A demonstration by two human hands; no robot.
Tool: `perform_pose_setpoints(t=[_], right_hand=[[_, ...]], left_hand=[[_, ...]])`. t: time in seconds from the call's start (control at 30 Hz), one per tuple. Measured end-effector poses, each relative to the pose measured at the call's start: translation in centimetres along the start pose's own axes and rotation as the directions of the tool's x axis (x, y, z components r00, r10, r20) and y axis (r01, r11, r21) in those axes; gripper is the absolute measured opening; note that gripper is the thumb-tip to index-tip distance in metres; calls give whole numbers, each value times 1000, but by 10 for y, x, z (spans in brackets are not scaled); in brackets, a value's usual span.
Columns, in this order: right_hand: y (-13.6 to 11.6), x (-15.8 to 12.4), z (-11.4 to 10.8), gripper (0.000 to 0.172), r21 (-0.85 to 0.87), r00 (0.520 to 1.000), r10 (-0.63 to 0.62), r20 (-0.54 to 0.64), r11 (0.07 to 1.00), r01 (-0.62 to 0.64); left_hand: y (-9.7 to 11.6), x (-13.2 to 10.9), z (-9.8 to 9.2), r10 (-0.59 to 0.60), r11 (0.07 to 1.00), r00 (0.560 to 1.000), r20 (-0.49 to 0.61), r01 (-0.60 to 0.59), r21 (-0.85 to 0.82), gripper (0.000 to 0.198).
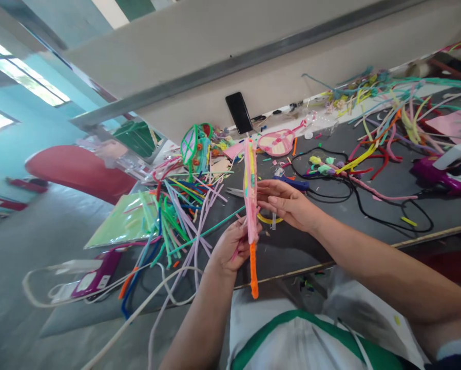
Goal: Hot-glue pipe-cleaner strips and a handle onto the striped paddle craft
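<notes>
A long pink pipe-cleaner craft stands edge-on in front of me, with yellow and teal strands along it and an orange stem pointing down. My left hand is closed around its lower part, left of the stem. From the right, my right hand meets the craft at mid-height, its fingers bent against the edge; the fingertips are partly hidden. Behind the craft lie scissors, partly covered. A blue-handled tool is just beyond my right hand, and a yellow curved strip lies beneath it.
Loose pipe cleaners cover the table's left side, near a purple-and-white device with a white cable. A similar purple device sits at right, with black cord in loops. A phone leans against the back panel. A pink round craft lies below it.
</notes>
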State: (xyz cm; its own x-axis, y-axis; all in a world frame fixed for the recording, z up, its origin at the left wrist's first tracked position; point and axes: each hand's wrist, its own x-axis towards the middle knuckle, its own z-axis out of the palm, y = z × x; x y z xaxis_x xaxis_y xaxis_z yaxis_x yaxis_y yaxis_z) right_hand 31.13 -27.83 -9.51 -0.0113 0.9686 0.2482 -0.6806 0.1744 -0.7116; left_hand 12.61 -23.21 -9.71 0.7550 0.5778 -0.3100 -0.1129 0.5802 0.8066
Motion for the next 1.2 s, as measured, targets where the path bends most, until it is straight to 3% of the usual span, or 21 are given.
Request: perform_pose_setpoints(t=[0.43,0.5,0.6,0.67,0.77,0.93,1.0,1.07,1.13,1.2], right_hand=[[-1,0,2,35,-15,1000,-22,-10,1000,22],[2,2,-2,35,-42,995,-66,-70,997,63],[6,5,-8,37,-71,949,-141,-281,989,126],[9,8,-11,42,-29,938,-107,-330,994,104],[12,11,-10,45,61,979,-12,-204,998,25],[9,12,-9,35,103,989,-43,-141,993,58],[6,12,-10,33,81,988,-68,-139,994,79],[2,11,-13,34,50,979,-106,-174,992,116],[-1,10,-14,34,18,958,-157,-238,986,166],[-4,8,-15,33,-14,936,-211,-283,976,216]], left_hand=[[3,-3,0,-43,986,995,86,56,-154,4],[5,-5,2,-43,972,994,103,65,-225,8],[5,-7,4,-33,953,992,125,69,-296,16],[4,-7,4,-34,945,988,151,81,-316,19],[4,-6,2,-68,940,975,213,134,-314,23],[2,-4,0,-240,938,918,317,303,-169,30],[-1,-3,1,-236,962,945,224,260,-82,33],[-5,-2,2,-111,994,994,14,111,-2,28],[-7,-1,2,57,998,987,-152,-51,46,24],[-9,0,1,154,988,973,-170,-146,57,38]])
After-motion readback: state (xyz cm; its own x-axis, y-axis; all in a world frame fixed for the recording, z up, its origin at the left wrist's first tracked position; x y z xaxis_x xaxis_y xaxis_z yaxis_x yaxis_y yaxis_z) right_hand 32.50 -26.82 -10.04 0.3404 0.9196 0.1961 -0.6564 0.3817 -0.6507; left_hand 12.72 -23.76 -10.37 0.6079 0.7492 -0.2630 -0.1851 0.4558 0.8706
